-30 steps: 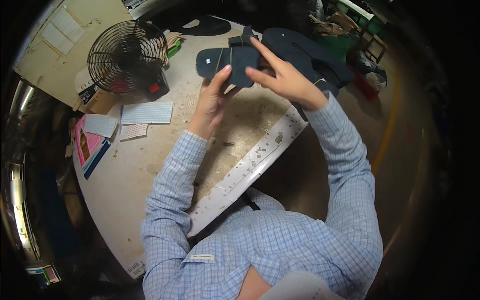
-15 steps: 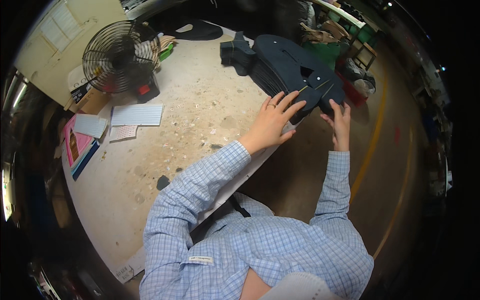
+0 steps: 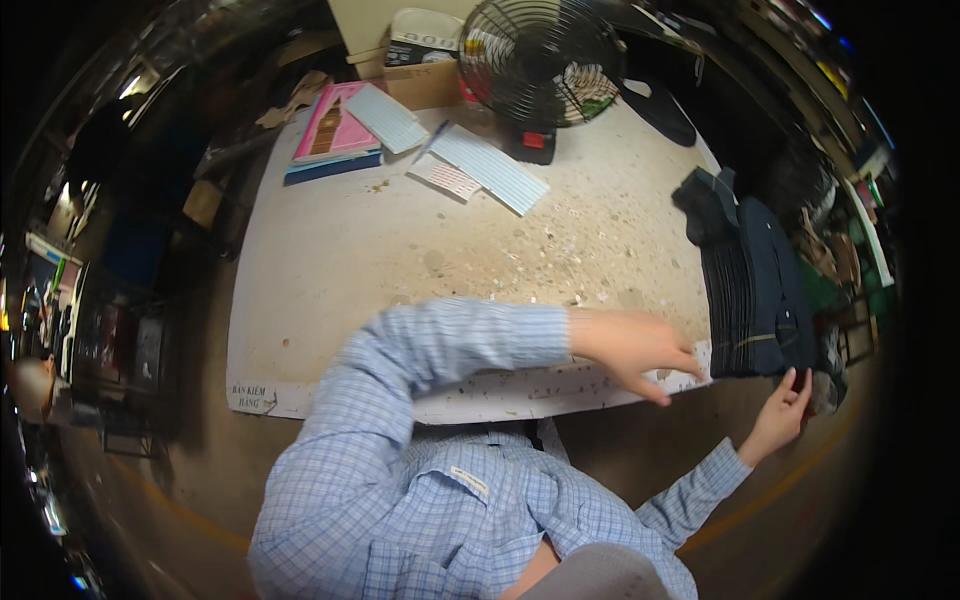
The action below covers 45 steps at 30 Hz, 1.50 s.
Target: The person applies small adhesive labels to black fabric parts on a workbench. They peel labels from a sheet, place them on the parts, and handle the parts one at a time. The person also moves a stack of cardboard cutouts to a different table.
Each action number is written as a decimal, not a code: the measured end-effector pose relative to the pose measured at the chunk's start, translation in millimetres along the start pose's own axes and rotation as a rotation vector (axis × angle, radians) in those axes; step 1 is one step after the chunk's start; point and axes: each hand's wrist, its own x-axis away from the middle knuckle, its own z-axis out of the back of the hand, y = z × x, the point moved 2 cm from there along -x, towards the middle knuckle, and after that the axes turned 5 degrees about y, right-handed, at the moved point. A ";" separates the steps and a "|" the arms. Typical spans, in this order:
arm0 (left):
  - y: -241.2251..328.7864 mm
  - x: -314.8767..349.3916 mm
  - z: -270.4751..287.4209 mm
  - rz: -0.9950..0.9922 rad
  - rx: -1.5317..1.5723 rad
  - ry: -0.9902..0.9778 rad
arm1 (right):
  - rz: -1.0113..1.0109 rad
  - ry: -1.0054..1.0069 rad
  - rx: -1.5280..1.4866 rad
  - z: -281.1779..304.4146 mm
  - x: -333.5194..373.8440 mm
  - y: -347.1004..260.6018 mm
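A thick stack of dark navy cut pieces (image 3: 775, 290), with a yellowish band across its near end, lies at the right edge of the table. Beyond it, against its far left side, stands a smaller bundle of dark pieces (image 3: 705, 205). My left hand (image 3: 640, 350) is over the table's near edge, just left of the stack, slightly blurred. It holds nothing, its fingers apart. My right hand (image 3: 780, 418) is at the near right corner of the stack. Its fingers stretch up, the tips at or close to the lowest edge; whether they touch cannot be told.
A black wire-caged fan (image 3: 545, 65) stands at the table's back. Left of it lie lined paper sheets (image 3: 490, 170), a pink book (image 3: 335, 120) and a cardboard box (image 3: 425, 85). A flat dark piece (image 3: 660, 112) lies back right. Small scraps dot the worn white table (image 3: 330, 290).
The view has swung left, so the stack now appears farther right. My left hand has come off the stack toward the left. My right hand remains by its near end.
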 end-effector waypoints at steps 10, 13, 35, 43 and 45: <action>-67.8 198.4 303.5 0.735 -0.808 0.639 | 0.494 -0.540 -0.954 -60.6 69.3 -218.9; -119.8 223.3 355.2 0.904 -1.259 0.731 | 0.709 -0.749 -1.087 -95.6 110.5 -277.0; -29.1 287.2 365.6 0.605 -1.501 0.796 | 0.795 -0.983 -1.020 -146.4 156.7 -299.8; 88.1 305.9 221.3 0.684 -1.393 0.456 | 0.767 -0.808 -1.251 -105.4 118.2 -349.6; 101.8 304.7 196.8 0.780 -1.213 0.477 | 0.816 -0.695 -1.338 -89.9 103.7 -377.3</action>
